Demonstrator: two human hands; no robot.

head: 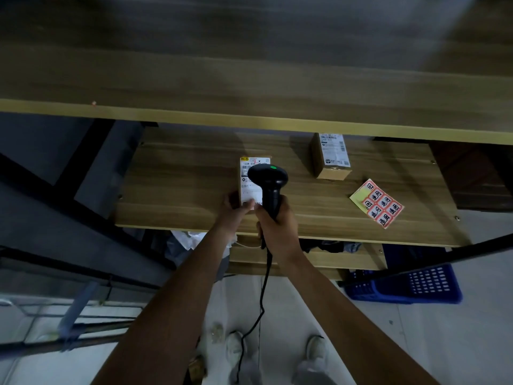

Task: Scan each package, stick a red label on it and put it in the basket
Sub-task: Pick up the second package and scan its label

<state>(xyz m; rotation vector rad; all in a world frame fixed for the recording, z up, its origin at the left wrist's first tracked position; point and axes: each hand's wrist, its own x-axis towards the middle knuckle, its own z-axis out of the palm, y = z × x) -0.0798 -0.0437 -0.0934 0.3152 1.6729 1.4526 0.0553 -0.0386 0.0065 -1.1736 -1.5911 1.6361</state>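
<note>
A small package [249, 187] with a white shipping label lies on the wooden shelf [180, 190]. My left hand [236, 211] grips its near end. My right hand [277, 223] holds a black barcode scanner [268, 180] by the handle, its head over the package's label and a green light lit on top. A second cardboard package [330, 157] with a white label stands further back to the right. A sheet of red labels [379, 202] lies on the shelf at the right. A blue basket [416, 284] sits on the floor at the lower right.
A higher wooden shelf [249, 79] overhangs the back. Black metal frame bars [83, 212] run at the left. The scanner's black cable [263, 295] hangs between my arms to the floor. Bags and clothes lie under the shelf [188, 240].
</note>
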